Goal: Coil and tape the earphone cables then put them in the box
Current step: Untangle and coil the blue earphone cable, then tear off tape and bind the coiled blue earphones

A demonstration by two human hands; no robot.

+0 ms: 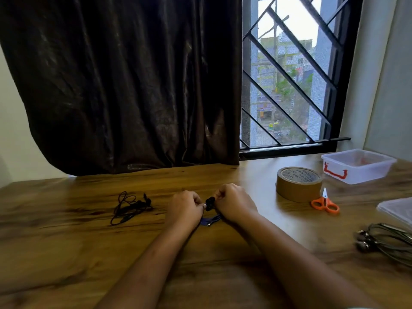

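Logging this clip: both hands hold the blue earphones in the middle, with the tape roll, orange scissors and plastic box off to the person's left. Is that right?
Not quite. The head view shows the tape roll, orange scissors and plastic box off to the person's right, not left. The left hand and right hand do hold the blue earphones in the middle.

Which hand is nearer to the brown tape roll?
Right. The right hand is left of the brown tape roll, apart from it; the left hand lies farther left, beyond the blue earphone cable both hold.
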